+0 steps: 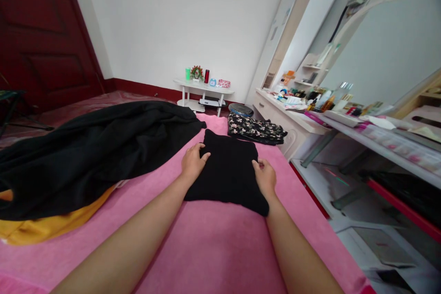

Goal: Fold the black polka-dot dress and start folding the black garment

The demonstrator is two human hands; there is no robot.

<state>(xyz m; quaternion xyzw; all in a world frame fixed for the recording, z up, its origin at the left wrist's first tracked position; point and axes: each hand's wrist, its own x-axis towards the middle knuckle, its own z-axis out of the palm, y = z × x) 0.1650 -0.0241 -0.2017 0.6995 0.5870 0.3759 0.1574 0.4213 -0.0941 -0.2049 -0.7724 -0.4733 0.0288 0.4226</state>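
Observation:
A black folded garment (227, 170) lies flat on the pink bed cover (206, 243) in front of me. My left hand (195, 161) grips its left edge, the thumb on top and the fingers partly hidden underneath. At the opposite edge, my right hand (265, 175) pinches the cloth between thumb and curled fingers. Just beyond the garment sits a folded black floral garment (255, 128), which neither hand touches. To the left spreads a large heap of black clothing (103, 142), with a yellow garment (65, 225) showing from under it.
A white side table (203, 85) with small items stands by the far wall. Along the right runs a dressing table (292, 112) crowded with bottles and cosmetics, under a large mirror (389, 50). A dark red door (44, 32) is at the left.

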